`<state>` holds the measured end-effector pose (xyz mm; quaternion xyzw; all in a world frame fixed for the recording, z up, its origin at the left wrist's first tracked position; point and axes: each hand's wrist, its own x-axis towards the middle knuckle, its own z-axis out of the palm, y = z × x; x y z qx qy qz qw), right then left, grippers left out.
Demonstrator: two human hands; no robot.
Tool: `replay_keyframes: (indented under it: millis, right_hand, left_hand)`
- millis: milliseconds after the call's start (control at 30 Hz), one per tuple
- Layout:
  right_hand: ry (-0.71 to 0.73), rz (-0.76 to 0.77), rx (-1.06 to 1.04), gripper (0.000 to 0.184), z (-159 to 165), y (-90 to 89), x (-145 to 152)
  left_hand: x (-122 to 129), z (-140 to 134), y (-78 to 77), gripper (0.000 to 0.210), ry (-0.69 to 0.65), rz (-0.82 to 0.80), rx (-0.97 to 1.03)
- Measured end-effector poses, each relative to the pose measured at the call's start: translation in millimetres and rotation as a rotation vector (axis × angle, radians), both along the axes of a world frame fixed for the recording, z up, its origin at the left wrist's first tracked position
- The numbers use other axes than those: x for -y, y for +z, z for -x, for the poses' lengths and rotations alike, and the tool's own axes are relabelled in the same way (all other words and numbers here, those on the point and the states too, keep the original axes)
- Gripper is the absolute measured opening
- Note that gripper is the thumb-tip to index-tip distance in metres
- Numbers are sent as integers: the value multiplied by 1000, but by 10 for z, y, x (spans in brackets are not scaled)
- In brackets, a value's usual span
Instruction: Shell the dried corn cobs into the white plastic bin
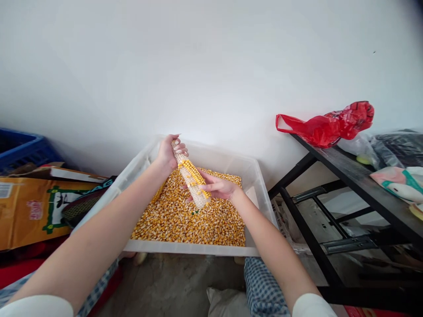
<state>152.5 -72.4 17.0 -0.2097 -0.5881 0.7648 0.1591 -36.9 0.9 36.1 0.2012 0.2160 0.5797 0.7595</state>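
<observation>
A partly shelled corn cob [190, 172] slants over the bin, its upper end to the left. Most of its visible side is bare and pale; rows of yellow kernels run along its right side. My left hand [169, 153] is wrapped round the upper end. Lower down, my right hand [218, 186] holds the cob from the right, thumb at the kernels and other fingers partly hidden behind it. Loose corn kernels [191, 226] lie deep in the translucent plastic bin [198, 248] beneath both hands. Another yellow cob [157, 193] shows partly behind my left forearm.
A white wall stands close behind the bin. To the right is a black metal-framed table [357, 176] with a red plastic bag [325, 125] on its corner. On the left are a blue crate [29, 149] and an orange printed bag [26, 211].
</observation>
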Motion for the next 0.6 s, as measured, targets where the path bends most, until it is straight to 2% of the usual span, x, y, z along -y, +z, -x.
replay_keyframes:
  millis: [100,233,333,400,500,600]
  right_hand:
    - [-19,-109,30,87,10,25,13]
    - [-97,-394,96,86,67,-21,-10]
    - [-100,-572,134,88,89,-39,-19]
    - [-98,-627,138,89,97,-28,-3]
    - [-119,-633,167,89,122,-4,42]
    - [-198,-626,206,94,163,-7,77]
  left_hand:
    - [3,13,7,31,9,-15,23]
    - [33,11,49,31,50,-91,8]
    - [51,9,82,32,38,-139,-11]
    - [60,9,100,32,34,-151,-16]
    - [69,9,114,32,39,-146,-17]
    - [68,2,106,32,58,-129,-23]
